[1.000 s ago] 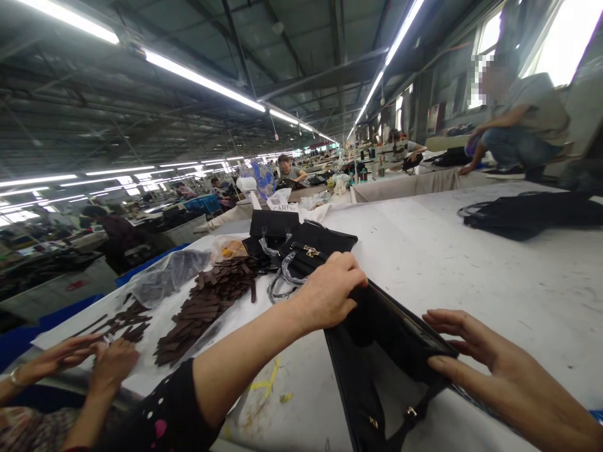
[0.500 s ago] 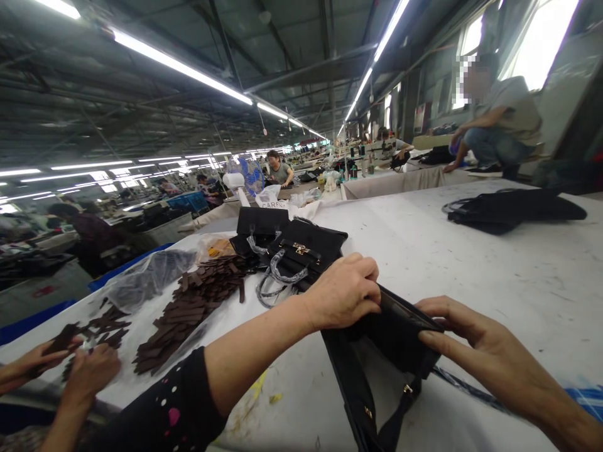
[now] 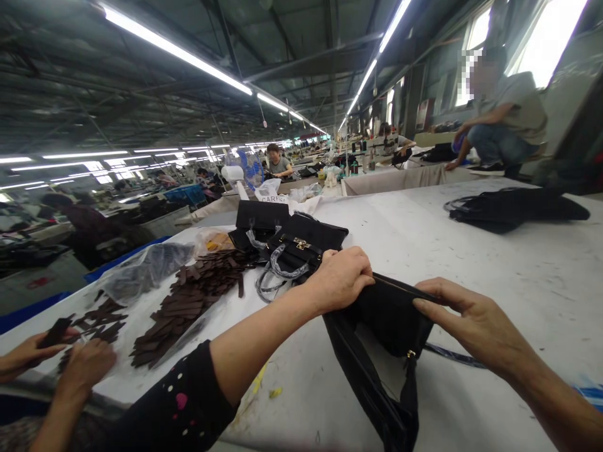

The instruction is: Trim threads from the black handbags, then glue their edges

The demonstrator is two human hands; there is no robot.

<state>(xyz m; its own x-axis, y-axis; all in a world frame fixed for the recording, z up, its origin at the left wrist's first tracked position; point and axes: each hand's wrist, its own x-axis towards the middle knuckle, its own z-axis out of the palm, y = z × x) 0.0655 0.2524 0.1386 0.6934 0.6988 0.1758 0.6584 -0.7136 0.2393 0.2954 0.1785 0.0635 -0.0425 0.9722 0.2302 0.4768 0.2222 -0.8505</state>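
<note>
A black handbag hangs between my two hands over the white table, its top edge held level and nearly closed. My left hand grips the edge at its far left end, fingers curled over it. At the other end, my right hand pinches the top corner between thumb and fingers. A wide black strap with a gold clasp loops down from the bag onto the table. Just beyond my left hand lies another black handbag with a gold lock and plastic-wrapped handles.
Dark brown strips lie piled on plastic at the left. A co-worker's hands handle a dark piece at lower left. More black bags lie at the far right of the table. Another person crouches beyond; a blue fan stands ahead.
The bag's top opening has narrowed and its edge has been drawn flat. Both my hands have shifted slightly up and left. The co-worker's hands have moved a little.
</note>
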